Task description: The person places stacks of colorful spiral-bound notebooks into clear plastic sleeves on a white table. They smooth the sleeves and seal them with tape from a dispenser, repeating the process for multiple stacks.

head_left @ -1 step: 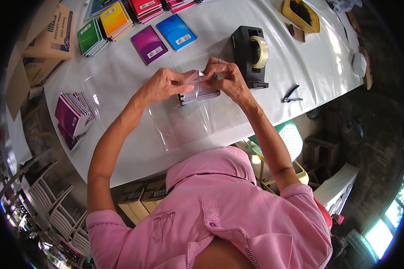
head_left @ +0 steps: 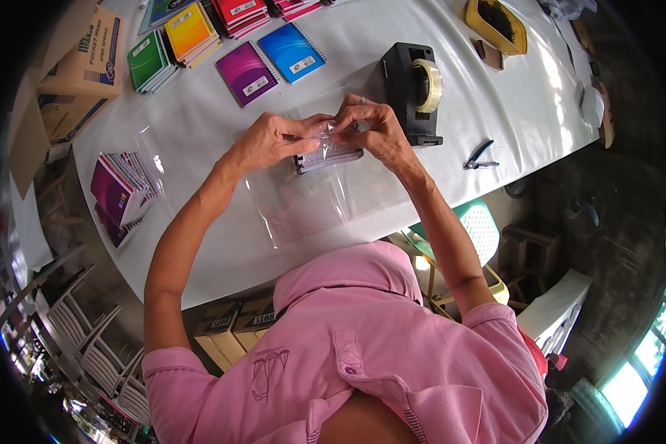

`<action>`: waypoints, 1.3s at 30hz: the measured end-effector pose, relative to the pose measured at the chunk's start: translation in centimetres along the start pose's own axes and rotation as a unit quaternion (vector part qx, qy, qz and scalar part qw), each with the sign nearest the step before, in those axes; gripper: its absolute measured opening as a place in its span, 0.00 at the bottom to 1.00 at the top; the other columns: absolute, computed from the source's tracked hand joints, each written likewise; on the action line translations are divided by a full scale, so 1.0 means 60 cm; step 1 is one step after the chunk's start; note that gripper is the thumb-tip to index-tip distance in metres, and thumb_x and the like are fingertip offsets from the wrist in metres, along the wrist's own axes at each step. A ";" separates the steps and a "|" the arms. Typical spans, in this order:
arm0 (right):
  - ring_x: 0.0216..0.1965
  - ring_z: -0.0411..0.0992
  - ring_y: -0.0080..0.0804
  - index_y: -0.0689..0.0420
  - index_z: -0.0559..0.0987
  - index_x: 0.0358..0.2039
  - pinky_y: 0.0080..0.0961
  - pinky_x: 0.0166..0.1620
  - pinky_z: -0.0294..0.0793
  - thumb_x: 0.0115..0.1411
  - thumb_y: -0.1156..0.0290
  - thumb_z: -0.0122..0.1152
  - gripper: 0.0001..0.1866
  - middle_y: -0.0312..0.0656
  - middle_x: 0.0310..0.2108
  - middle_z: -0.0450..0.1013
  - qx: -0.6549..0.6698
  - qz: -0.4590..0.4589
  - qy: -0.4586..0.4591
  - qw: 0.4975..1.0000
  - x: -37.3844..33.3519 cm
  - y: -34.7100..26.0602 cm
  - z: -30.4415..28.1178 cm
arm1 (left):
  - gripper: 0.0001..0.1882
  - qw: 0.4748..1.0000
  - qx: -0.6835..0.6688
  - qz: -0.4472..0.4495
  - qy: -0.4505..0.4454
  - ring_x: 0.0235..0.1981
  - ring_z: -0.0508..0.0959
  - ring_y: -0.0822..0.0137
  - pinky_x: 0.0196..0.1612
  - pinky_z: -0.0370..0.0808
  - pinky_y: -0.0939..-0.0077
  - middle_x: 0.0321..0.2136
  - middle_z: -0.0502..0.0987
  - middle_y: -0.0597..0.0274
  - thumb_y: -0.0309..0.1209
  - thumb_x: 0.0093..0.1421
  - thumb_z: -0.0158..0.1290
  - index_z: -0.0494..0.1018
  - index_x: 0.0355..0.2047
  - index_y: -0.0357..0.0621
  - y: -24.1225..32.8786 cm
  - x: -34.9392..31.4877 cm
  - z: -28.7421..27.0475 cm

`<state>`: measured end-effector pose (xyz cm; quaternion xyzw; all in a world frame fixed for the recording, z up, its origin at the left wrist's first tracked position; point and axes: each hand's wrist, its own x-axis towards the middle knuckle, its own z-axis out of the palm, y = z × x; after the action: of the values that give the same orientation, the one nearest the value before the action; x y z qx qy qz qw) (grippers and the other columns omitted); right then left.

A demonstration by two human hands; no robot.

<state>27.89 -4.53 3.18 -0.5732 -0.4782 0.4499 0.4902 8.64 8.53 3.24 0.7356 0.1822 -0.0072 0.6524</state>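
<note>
Clear plastic film (head_left: 296,211) lies spread on the table in front of me, under and around a small stack of spiral notebooks (head_left: 331,160). My left hand (head_left: 277,139) pinches the film at the stack's far side. Close beside it, my right hand (head_left: 374,132) has its fingers bent and pressed together on the same film, the fingertips of both hands nearly meeting. The hands partly cover the stack, so its top is mostly hidden. Just right of my right hand stands a black tape dispenser (head_left: 398,81) with a roll of clear tape (head_left: 435,85).
Beyond my hands lie a purple notebook (head_left: 246,72) and a blue notebook (head_left: 292,50). Green (head_left: 148,61), yellow (head_left: 189,31) and red notebook stacks (head_left: 238,15) stand farther back. Purple notebooks (head_left: 115,183) lie at left, cutters (head_left: 481,155) at right, and a yellow tray (head_left: 522,46) at far right.
Both hands stay in place. The film between my fingertips and the fingers of my left hand have shifted slightly.
</note>
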 end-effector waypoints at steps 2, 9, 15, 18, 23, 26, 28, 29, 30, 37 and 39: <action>0.32 0.65 0.23 0.59 0.82 0.24 0.23 0.38 0.63 0.41 0.83 0.67 0.07 0.32 0.23 0.65 0.002 -0.007 0.000 1.000 -0.002 -0.002 0.003 | 0.19 0.998 0.036 0.050 0.021 0.42 0.77 0.74 0.51 0.72 0.75 0.46 0.79 0.56 0.32 0.58 0.58 0.75 0.49 0.38 0.008 -0.005 0.007; 0.31 0.69 0.27 0.59 0.81 0.24 0.24 0.37 0.68 0.42 0.84 0.65 0.07 0.35 0.26 0.70 -0.030 -0.072 0.013 0.997 -0.016 -0.010 0.014 | 0.20 0.928 0.344 0.117 0.079 0.60 0.66 0.55 0.60 0.64 0.51 0.57 0.70 0.74 0.36 0.56 0.59 0.76 0.50 0.55 -0.006 -0.020 0.021; 0.35 0.73 0.35 0.59 0.78 0.24 0.32 0.42 0.71 0.45 0.80 0.63 0.04 0.37 0.30 0.73 -0.129 -0.134 -0.025 0.982 -0.021 -0.012 0.010 | 0.26 0.847 0.511 0.135 0.061 0.68 0.50 0.53 0.63 0.55 0.42 0.62 0.63 0.76 0.41 0.49 0.63 0.76 0.50 0.56 0.058 -0.057 0.043; 0.45 0.71 0.35 0.52 0.81 0.31 0.39 0.53 0.65 0.48 0.77 0.64 0.09 0.35 0.40 0.73 -0.267 -0.132 -0.082 0.951 -0.027 -0.022 -0.003 | 0.30 0.832 0.533 0.129 0.086 0.68 0.50 0.52 0.64 0.53 0.40 0.61 0.64 0.75 0.40 0.47 0.64 0.73 0.53 0.54 0.061 -0.069 0.064; 0.62 0.58 0.36 0.27 0.80 0.45 0.60 0.67 0.40 0.50 0.63 0.66 0.21 0.30 0.61 0.62 -0.485 -0.185 -0.108 0.848 -0.076 -0.053 -0.037 | 0.34 0.811 0.555 0.148 0.111 0.67 0.52 0.52 0.64 0.52 0.41 0.61 0.64 0.77 0.34 0.45 0.64 0.71 0.56 0.54 0.057 -0.077 0.079; 0.64 0.56 0.37 0.30 0.77 0.51 0.59 0.66 0.41 0.47 0.59 0.69 0.27 0.30 0.64 0.58 -0.513 -0.210 -0.077 0.829 -0.096 -0.062 -0.039 | 0.35 0.792 0.576 0.160 0.118 0.66 0.54 0.52 0.64 0.54 0.42 0.61 0.64 0.79 0.33 0.46 0.64 0.69 0.57 0.56 0.047 -0.080 0.084; 0.60 0.61 0.40 0.39 0.80 0.48 0.51 0.63 0.54 0.46 0.60 0.71 0.25 0.35 0.62 0.62 -0.458 -0.215 0.027 0.862 -0.111 -0.057 -0.066 | 0.35 0.785 0.584 0.166 0.125 0.66 0.55 0.52 0.64 0.55 0.43 0.61 0.64 0.80 0.32 0.46 0.63 0.69 0.58 0.56 0.045 -0.083 0.088; 0.54 0.67 0.44 0.46 0.83 0.42 0.41 0.56 0.65 0.48 0.63 0.70 0.18 0.44 0.56 0.68 -0.345 -0.156 0.111 0.919 -0.110 -0.037 -0.103 | 0.35 0.781 0.587 0.171 0.127 0.66 0.55 0.52 0.63 0.55 0.43 0.61 0.64 0.80 0.31 0.46 0.63 0.68 0.58 0.57 0.044 -0.083 0.093; 0.49 0.71 0.46 0.50 0.85 0.35 0.36 0.49 0.71 0.51 0.67 0.69 0.10 0.48 0.50 0.71 -0.317 -0.126 0.264 0.902 -0.127 -0.007 -0.135 | 0.35 0.781 0.588 0.167 0.130 0.66 0.55 0.52 0.63 0.56 0.43 0.61 0.64 0.80 0.31 0.47 0.63 0.68 0.58 0.57 0.043 -0.085 0.097; 0.51 0.67 0.37 0.65 0.80 0.41 0.46 0.53 0.64 0.55 0.58 0.66 0.22 0.49 0.43 0.74 0.008 0.285 0.204 0.936 -0.146 0.048 -0.198 | 0.36 0.776 0.592 0.167 0.141 0.65 0.57 0.54 0.64 0.55 0.45 0.61 0.65 0.80 0.29 0.47 0.62 0.66 0.60 0.58 0.044 -0.086 0.106; 0.52 0.67 0.37 0.64 0.80 0.41 0.49 0.55 0.63 0.56 0.59 0.65 0.21 0.46 0.44 0.74 0.103 0.266 0.198 0.938 -0.150 0.063 -0.198 | 0.37 0.773 0.595 0.168 0.141 0.65 0.57 0.54 0.64 0.54 0.45 0.61 0.65 0.80 0.29 0.48 0.62 0.66 0.60 0.58 0.044 -0.084 0.107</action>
<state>38.74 -15.24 1.20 -0.7031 -0.1525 0.4883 0.4940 6.11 0.83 6.08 0.9886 0.1046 0.0994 0.0425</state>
